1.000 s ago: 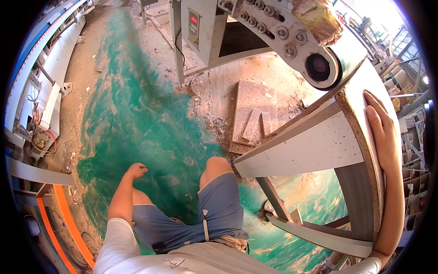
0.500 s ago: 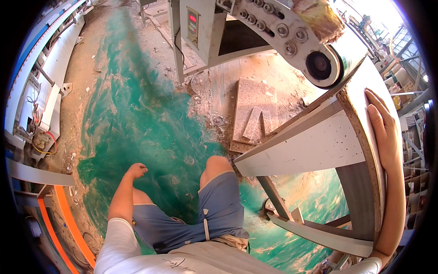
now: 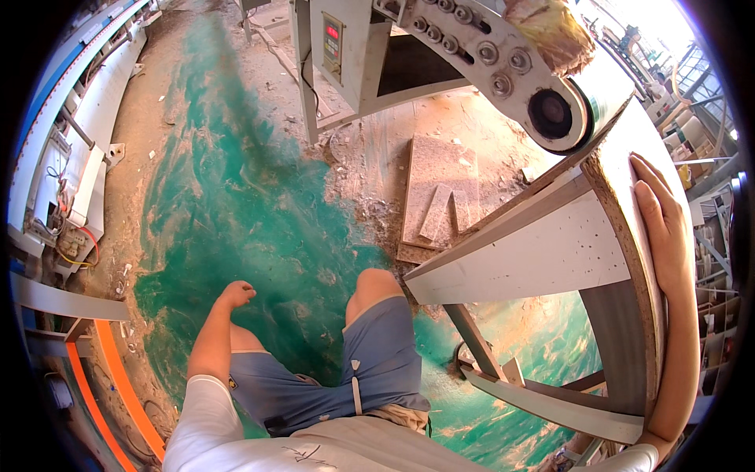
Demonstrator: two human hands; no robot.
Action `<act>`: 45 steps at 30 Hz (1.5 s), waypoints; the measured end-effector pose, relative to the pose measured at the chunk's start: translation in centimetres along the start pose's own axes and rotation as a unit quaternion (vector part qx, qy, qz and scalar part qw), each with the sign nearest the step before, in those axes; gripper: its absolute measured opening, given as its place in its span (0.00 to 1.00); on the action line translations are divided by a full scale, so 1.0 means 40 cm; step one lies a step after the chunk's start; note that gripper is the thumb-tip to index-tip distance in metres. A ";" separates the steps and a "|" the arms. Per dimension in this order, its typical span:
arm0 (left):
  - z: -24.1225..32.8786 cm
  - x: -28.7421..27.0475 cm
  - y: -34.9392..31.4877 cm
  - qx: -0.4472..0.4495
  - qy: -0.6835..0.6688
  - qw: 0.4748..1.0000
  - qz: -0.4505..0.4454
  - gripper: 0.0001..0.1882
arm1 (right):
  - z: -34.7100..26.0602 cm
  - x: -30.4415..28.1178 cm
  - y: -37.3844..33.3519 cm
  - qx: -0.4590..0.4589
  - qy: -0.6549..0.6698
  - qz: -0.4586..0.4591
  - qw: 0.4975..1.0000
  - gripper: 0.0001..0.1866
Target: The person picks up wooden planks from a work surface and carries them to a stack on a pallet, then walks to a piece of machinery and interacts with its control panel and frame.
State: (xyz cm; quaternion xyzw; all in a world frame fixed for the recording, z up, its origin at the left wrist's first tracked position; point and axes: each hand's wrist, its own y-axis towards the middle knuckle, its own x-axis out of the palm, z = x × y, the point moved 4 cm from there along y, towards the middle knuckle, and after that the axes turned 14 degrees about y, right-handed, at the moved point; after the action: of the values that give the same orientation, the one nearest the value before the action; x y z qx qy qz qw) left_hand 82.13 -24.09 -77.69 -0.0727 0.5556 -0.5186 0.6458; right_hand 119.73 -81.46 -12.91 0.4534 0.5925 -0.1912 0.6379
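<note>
My right hand (image 3: 663, 224) lies flat along the pale top of a bench (image 3: 621, 169), its fingers stretched forward and the forearm resting along the worn brown edge. Nothing is gripped in it. Ahead of that hand, at the bench's far end, is a roller (image 3: 550, 114) at the tip of a machine arm (image 3: 480, 47) with several bolts. Over by my left knee, my left hand (image 3: 237, 294) hangs above the green floor (image 3: 259, 212), fingers curled in, with nothing visible in them.
Stone-coloured boards (image 3: 436, 185) lie on the dusty floor under the machine. A control box (image 3: 333, 47) with a red display stands ahead. Along the left runs a long white and blue machine (image 3: 86, 110), with orange rails (image 3: 118, 377) nearer me. Shelving (image 3: 712, 291) fills the far right.
</note>
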 end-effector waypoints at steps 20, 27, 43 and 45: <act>0.027 -0.010 -0.010 0.017 0.028 0.999 0.012 0.20 | -0.018 -0.006 -0.006 0.020 -0.009 0.002 1.000 0.28; 0.015 0.005 0.007 0.015 0.008 0.999 0.028 0.19 | -0.025 -0.010 -0.001 0.009 -0.020 -0.019 1.000 0.29; -0.003 0.013 0.014 0.016 0.029 0.999 0.029 0.18 | -0.017 -0.002 0.000 -0.001 0.038 -0.030 0.999 0.25; 0.004 0.012 0.015 0.015 0.033 0.999 0.029 0.18 | -0.009 -0.002 0.000 -0.002 0.051 -0.032 0.998 0.25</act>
State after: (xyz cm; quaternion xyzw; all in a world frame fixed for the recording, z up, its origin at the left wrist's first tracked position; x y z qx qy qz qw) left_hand 82.51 -24.25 -78.33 -0.0295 0.5709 -0.5103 0.6426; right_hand 119.51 -81.16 -12.79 0.4424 0.6388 -0.1866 0.6012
